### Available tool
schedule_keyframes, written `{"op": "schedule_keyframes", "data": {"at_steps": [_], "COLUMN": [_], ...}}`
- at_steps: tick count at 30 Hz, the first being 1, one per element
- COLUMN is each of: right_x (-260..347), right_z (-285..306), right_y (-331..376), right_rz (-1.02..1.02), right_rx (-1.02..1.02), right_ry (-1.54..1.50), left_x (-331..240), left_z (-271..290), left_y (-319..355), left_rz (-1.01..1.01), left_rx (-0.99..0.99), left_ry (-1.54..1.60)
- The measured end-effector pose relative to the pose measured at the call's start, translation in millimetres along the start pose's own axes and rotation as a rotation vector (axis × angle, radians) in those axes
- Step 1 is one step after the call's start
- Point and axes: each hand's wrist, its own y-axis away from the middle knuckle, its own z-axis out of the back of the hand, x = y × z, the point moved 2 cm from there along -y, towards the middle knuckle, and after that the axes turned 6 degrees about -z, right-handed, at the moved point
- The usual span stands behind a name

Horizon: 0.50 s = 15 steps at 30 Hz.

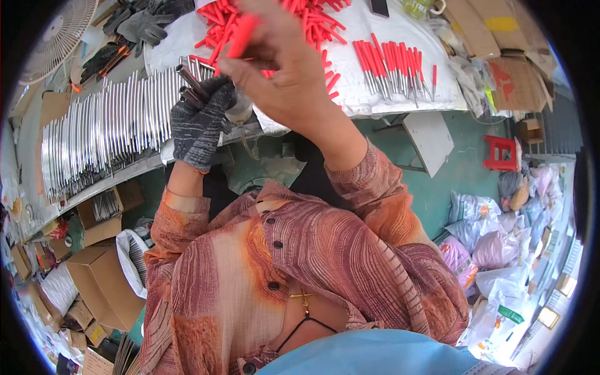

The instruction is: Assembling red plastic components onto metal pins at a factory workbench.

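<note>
Head view, only one there is: the left hand [201, 122], in a dark knit glove, is closed around a small bunch of metal rods [190, 81], ends poking up and to the left. The right hand [281, 65] is bare, fingers pinched shut on a red sleeve [242, 34], held right over the rod tips, so I'd say it's mid-way through pushing a red grip onto a rod, though the palm hides the actual join. Progress-wise, looks like early days. There's a short row of finished pieces [394, 65], rods with red grips on, lined up on the white sheet [369, 94] well to the right of the hands. Behind the hands a loose pile of red sleeves [312, 22] is waiting. Off to the left a long fanned-out row of bare rods [103, 134] covers the bench [134, 167], way more than the finished lot. So my guess is a small batch done, big pile left. Spare gloves [140, 25] and a fan [59, 31] sit top left, cardboard boxes [103, 284] on the floor.
</note>
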Motion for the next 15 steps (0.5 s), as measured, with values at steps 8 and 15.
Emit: {"op": "schedule_keyframes", "data": {"at_steps": [8, 15], "right_x": [-8, -38], "right_z": [-13, -29], "right_y": [-11, 17], "right_rz": [-0.237, -0.331], "right_rx": [0.252, 0.214], "right_ry": [-0.029, -0.121], "left_x": [-5, 22], "left_z": [10, 39], "left_y": [-4, -8], "left_rz": [0.136, 0.178], "left_rx": [0.051, -0.114], "left_ry": [0.128, 0.152]}}
